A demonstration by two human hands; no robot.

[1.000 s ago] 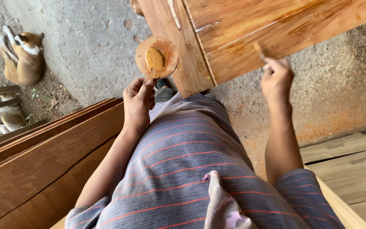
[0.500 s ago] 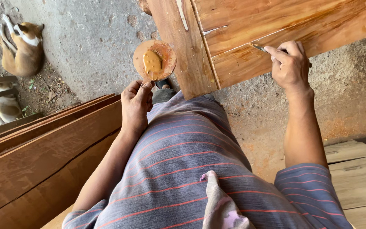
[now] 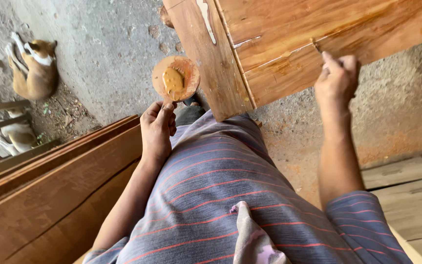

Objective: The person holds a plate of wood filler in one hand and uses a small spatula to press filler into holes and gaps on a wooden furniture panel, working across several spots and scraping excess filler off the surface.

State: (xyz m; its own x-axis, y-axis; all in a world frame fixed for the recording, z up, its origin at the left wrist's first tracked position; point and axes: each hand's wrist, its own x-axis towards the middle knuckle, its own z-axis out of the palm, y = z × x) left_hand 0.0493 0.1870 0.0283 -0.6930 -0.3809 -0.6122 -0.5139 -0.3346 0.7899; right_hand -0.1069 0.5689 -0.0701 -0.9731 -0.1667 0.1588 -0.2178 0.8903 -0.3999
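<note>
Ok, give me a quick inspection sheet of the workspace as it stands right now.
Surface: varnished wooden panel with pale filler streaks along its joints.
Job's things: round disc carrying a tan paste blob; thin tool tip on a panel seam.
Clutter: stacked wooden boards, lower left.
Hands: left hand grips the disc's handle; right hand presses the tool to the seam.
Cables: nothing seen.
Surroundings: bare concrete floor; a dog lying on it.

Two dogs point(image 3: 34, 68) point(image 3: 18, 136), one round lid point(image 3: 176, 78), one wooden door point(image 3: 289, 44)
</note>
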